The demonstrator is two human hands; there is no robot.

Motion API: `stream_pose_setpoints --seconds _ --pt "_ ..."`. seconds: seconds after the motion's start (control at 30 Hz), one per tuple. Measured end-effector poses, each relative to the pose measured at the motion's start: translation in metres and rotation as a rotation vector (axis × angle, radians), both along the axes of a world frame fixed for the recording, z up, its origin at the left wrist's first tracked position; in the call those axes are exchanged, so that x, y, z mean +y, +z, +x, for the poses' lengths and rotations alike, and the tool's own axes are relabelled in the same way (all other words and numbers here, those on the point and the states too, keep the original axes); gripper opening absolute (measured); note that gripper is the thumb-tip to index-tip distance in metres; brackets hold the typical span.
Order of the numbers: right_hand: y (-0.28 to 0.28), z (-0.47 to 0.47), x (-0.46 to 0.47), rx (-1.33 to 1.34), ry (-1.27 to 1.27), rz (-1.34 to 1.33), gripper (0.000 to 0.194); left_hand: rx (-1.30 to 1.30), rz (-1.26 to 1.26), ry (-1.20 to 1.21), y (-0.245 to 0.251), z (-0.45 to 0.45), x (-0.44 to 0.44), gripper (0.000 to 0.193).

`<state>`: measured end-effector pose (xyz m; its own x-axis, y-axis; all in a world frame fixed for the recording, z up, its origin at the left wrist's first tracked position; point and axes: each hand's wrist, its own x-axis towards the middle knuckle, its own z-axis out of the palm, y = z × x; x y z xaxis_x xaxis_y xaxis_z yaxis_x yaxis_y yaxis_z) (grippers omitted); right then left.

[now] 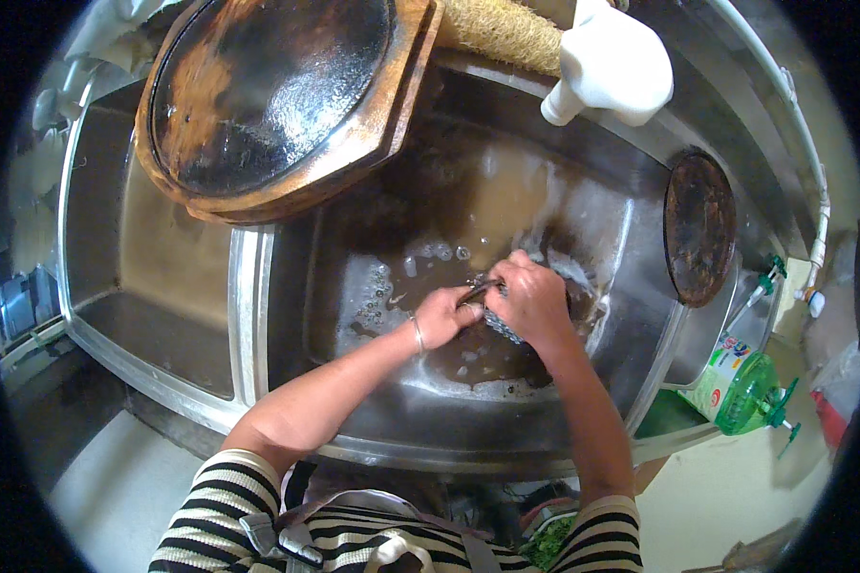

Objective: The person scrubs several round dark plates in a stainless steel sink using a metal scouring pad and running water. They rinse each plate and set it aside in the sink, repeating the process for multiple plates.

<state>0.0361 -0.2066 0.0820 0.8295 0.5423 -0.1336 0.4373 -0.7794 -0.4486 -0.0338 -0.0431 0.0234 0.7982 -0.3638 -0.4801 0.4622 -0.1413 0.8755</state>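
Both of my hands are low in the right basin of a stainless steel sink, over murky brown water with patches of suds. My left hand grips the edge of a dark, thin-rimmed object, mostly hidden by my hands and the water. Pressed against it, my right hand is closed around a grey metal-mesh scrubber. The two hands are close together, almost touching.
An oval cast-iron sizzle plate on a wooden base overhangs the divider. Another dark oval plate leans at the right. Behind are a loofah and a white bottle. The left basin holds brownish water; a green pump bottle lies right.
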Motion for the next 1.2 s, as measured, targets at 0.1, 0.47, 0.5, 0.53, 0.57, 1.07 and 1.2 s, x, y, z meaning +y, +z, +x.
stream_pose_setpoints --seconds 0.1,0.47,0.5,0.53,0.57,1.07,1.2 --pt "-0.025 0.007 0.003 -0.091 -0.178 0.321 0.024 0.132 -0.082 0.35 -0.004 0.004 0.004 0.026" --pt "-0.06 -0.019 0.059 -0.014 -0.254 0.401 0.049 0.233 0.21 0.736 -0.009 0.027 0.028 0.051" --pt "-0.057 -0.017 0.06 0.014 -0.074 0.408 0.049 0.165 0.218 0.702 -0.009 0.026 0.028 0.052" --pt "-0.054 -0.01 0.06 0.086 -0.054 0.327 0.045 0.086 0.222 0.703 -0.009 0.025 0.028 0.053" --pt "-0.052 -0.001 0.058 0.037 -0.078 0.259 0.041 0.077 0.241 0.686 -0.01 0.024 0.027 0.054" --pt "-0.036 0.03 0.076 -0.118 -0.655 0.218 0.025 -0.226 0.328 0.665 -0.011 0.02 0.025 0.058" --pt "-0.036 0.012 0.082 0.049 -0.253 0.259 0.028 -0.034 0.231 0.692 -0.018 0.021 0.032 0.061"
